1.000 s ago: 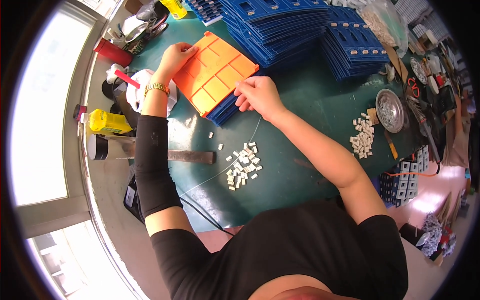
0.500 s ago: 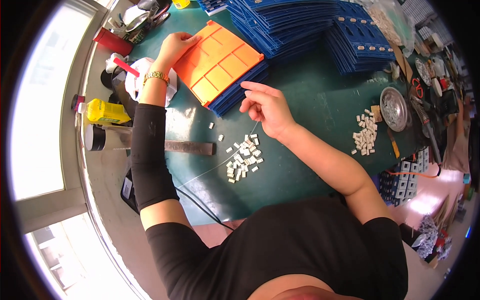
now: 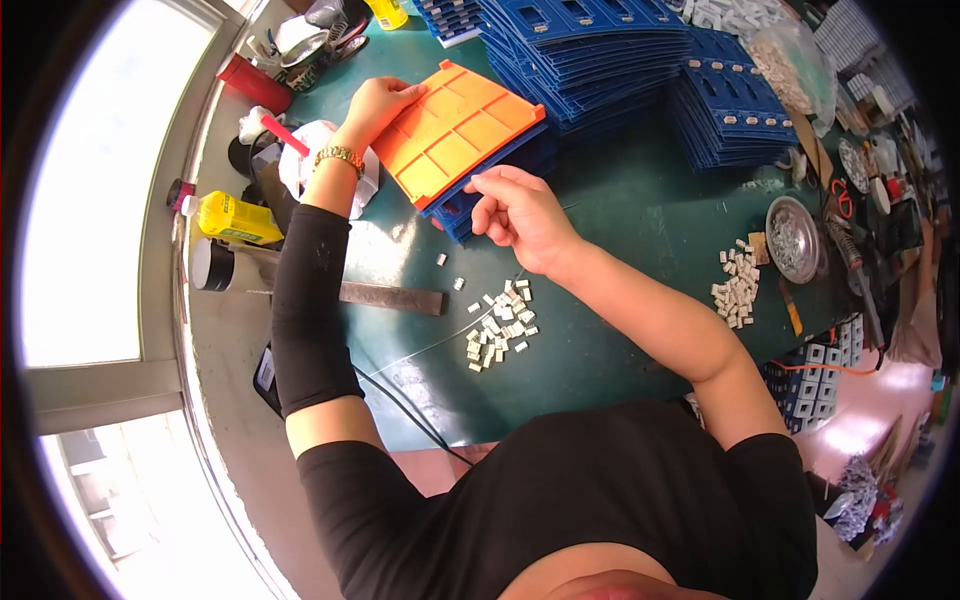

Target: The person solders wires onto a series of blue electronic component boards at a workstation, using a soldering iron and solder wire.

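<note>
Head view, upper centre: left hand (image 3: 383, 106) grasps the orange panel (image 3: 462, 128); right hand (image 3: 522, 215), fingers (image 3: 507, 186) half-curled, hold unclear

Tray (image 3: 462, 128) on panels (image 3: 458, 215), small parts (image 3: 493, 325) before it, bowl (image 3: 793, 240) rightward

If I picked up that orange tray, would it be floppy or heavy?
The orange tray is probably stiff, because straight raised ridges run across it. It looks thin, so it may be fairly light. It probably wouldn't roll, being flat with square corners.
</note>
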`<state>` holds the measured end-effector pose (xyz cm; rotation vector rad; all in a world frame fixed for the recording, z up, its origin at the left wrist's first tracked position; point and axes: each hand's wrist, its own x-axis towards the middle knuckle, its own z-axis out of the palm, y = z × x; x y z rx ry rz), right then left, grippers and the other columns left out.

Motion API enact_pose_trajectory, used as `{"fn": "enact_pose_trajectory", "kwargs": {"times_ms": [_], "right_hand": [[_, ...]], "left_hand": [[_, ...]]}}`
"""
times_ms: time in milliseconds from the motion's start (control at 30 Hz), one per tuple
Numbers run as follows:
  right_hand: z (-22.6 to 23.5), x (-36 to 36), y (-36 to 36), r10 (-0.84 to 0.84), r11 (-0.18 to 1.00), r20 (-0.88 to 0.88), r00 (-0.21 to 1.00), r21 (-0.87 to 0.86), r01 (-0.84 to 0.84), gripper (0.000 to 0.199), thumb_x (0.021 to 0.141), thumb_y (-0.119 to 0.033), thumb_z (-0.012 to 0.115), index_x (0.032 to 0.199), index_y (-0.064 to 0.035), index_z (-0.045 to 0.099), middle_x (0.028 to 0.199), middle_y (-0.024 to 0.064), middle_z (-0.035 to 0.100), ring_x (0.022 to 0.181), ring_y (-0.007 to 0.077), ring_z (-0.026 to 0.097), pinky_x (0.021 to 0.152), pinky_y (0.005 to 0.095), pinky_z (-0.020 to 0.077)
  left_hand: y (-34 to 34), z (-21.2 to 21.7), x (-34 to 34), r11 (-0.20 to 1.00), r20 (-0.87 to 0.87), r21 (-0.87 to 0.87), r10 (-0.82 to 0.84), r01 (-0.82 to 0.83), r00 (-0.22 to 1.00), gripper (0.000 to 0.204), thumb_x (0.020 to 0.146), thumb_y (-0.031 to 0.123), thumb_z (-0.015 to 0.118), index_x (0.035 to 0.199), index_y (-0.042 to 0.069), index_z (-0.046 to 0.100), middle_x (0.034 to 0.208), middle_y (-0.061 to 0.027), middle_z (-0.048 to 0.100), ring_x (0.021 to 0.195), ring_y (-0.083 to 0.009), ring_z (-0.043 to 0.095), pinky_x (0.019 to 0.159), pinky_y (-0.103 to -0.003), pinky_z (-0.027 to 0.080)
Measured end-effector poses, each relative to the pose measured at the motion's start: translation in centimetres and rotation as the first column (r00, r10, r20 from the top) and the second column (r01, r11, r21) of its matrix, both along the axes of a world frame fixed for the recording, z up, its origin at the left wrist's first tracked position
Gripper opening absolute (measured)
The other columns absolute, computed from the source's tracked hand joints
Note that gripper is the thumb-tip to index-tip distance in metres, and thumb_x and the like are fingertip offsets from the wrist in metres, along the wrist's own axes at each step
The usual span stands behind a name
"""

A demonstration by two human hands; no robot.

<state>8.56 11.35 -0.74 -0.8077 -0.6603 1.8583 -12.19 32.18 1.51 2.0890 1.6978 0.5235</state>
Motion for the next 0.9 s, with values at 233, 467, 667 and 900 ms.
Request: {"fn": "enact_pose_trajectory", "kwargs": {"times_ms": [233, 467, 667, 900], "right_hand": [[-0.1, -1.4, 0.4, -0.025, 0.999, 0.119, 0.993, 0.046, 0.019, 0.027, 0.097, -0.031, 0.058, 0.089, -0.0051, 0.057, 0.065, 0.0092, 0.065, 0.044, 0.0094, 0.055, 0.038, 0.0199, 0.0360], [-0.7, 0.0, -2.7, 0.049, 0.992, 0.107, 0.993, 0.108, -0.060, 0.033, 0.098, -0.035, 0.054, 0.090, -0.0023, 0.058, 0.067, 0.0122, 0.066, 0.045, 0.0119, 0.058, 0.039, 0.0192, 0.0381], [-0.3, 3.4, -7.2, 0.084, 0.992, 0.155, 0.984, 0.076, -0.096, 0.032, 0.097, -0.032, 0.056, 0.093, -0.0012, 0.060, 0.067, 0.0125, 0.067, 0.046, 0.0128, 0.060, 0.038, 0.0189, 0.0388], [-0.3, 13.5, -11.9, 0.245, 0.968, 0.196, 0.950, -0.108, -0.228, 0.037, 0.095, -0.033, 0.057, 0.094, 0.0034, 0.064, 0.059, 0.0126, 0.065, 0.036, 0.0110, 0.054, 0.032, 0.0178, 0.0365]], "left_hand": [[-1.9, 2.1, -1.0, 0.992, 0.242, -0.114, 0.080, -0.054, 0.967, 0.041, 0.085, 0.038, 0.074, 0.098, -0.001, 0.071, 0.081, -0.0076, 0.071, 0.065, -0.0134, 0.066, 0.063, -0.027, 0.053], [-5.2, 3.4, -0.7, 0.977, 0.345, -0.213, 0.059, 0.017, 0.937, 0.039, 0.088, 0.033, 0.073, 0.104, -0.003, 0.069, 0.085, -0.0062, 0.070, 0.067, -0.0115, 0.064, 0.062, -0.026, 0.052], [-9.1, 3.1, 1.6, 0.894, 0.399, -0.438, 0.099, 0.095, 0.912, 0.040, 0.091, 0.031, 0.068, 0.106, -0.007, 0.066, 0.091, -0.0094, 0.070, 0.076, -0.0159, 0.066, 0.076, -0.032, 0.054], [-18.3, 1.4, 4.0, 0.564, 0.644, -0.741, 0.447, 0.364, 0.620, 0.033, 0.101, 0.018, 0.050, 0.120, -0.009, 0.054, 0.118, -0.0203, 0.063, 0.103, -0.0274, 0.066, 0.093, -0.041, 0.053]]}}
